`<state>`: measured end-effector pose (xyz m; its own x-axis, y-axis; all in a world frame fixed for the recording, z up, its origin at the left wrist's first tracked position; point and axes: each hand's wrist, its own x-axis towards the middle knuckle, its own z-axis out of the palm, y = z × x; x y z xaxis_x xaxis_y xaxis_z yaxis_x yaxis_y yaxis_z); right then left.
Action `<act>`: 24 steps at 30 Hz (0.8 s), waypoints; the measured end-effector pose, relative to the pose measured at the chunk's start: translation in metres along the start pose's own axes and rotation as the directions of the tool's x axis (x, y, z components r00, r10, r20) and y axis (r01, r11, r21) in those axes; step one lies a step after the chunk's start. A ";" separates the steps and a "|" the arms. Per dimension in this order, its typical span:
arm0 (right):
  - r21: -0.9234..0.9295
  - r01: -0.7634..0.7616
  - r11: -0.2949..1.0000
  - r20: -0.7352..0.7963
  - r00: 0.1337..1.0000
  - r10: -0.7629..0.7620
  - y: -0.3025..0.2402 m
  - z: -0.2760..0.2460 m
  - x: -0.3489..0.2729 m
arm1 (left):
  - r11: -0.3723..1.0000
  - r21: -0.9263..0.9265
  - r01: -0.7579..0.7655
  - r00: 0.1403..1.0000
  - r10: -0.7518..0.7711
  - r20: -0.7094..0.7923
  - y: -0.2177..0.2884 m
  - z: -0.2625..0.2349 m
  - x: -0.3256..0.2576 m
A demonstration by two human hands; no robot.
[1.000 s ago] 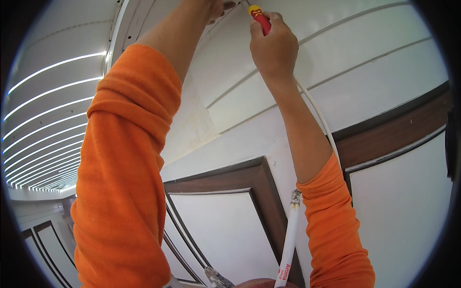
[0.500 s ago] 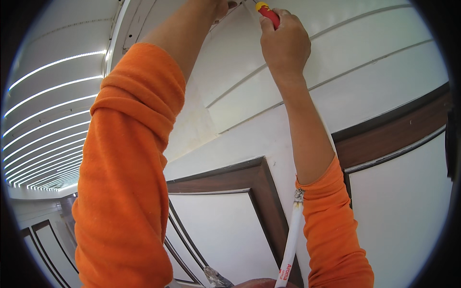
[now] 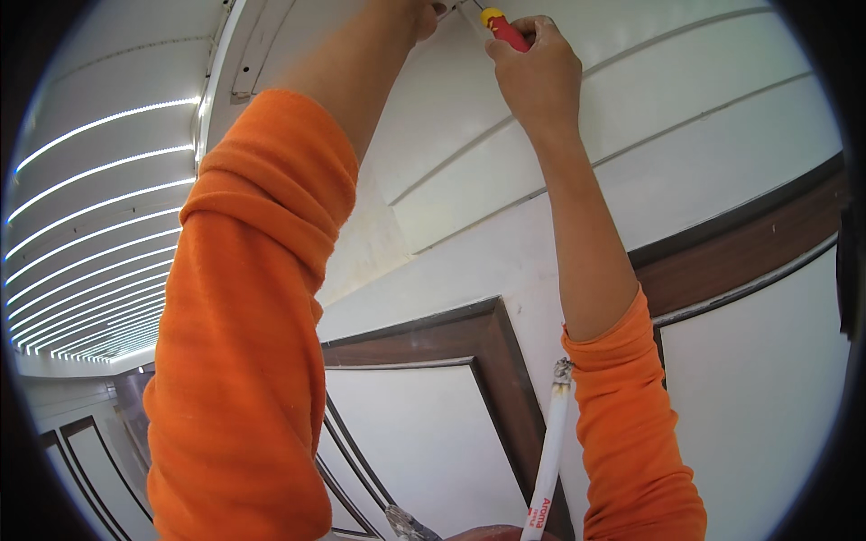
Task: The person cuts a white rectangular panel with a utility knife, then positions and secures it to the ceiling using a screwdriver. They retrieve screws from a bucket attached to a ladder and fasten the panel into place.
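Note:
Raised to the top of the view, my right hand (image 3: 543,77) grips a screwdriver (image 3: 508,30) by its red and yellow handle. Its thin shaft points up and left toward the white panelled surface, and the tip meets a spot near the upper edge that I cannot make out clearly. My left hand (image 3: 426,20) is up beside that spot, mostly cut off by the frame, so its fingers are largely hidden. Both forearms are bare below pushed-up orange sleeves.
A burning cigarette (image 3: 548,451) with grey ash juts up close in front, beside my right sleeve. Dark wood frames (image 3: 505,361) edge white panels below. Rows of light strips (image 3: 108,189) line the ceiling at left. A dusty brush-like object (image 3: 408,523) shows at the bottom.
Both forearms have shifted slightly to the right. The fingers of my right hand have changed position on the screwdriver handle, which stays in nearly the same place.

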<state>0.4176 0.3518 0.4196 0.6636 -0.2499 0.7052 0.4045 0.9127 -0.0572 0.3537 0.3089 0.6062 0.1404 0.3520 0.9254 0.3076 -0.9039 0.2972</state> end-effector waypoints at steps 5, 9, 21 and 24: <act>-0.193 0.055 0.980 0.006 0.998 -0.055 -0.008 0.013 -0.006 | 0.994 -0.094 -0.062 0.997 0.058 -0.042 -0.018 -0.021 0.041; 0.475 -0.643 0.600 0.477 0.762 0.439 0.004 -0.011 0.024 | 0.996 -0.009 0.091 0.993 -0.091 -0.068 0.002 0.006 -0.010; 0.399 -0.586 0.705 0.358 0.807 0.469 -0.024 -0.013 0.012 | 0.997 -0.071 -0.019 0.996 0.013 -0.083 -0.030 -0.014 0.028; 0.575 -0.645 0.504 0.544 0.761 0.354 -0.008 -0.026 0.024 | 0.999 -0.036 0.026 0.997 -0.028 -0.072 -0.020 -0.009 0.021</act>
<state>0.4461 0.3299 0.4187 0.3058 0.3087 0.9006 -0.5858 0.8067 -0.0776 0.3419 0.3321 0.6219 0.0634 0.3589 0.9312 0.2772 -0.9027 0.3290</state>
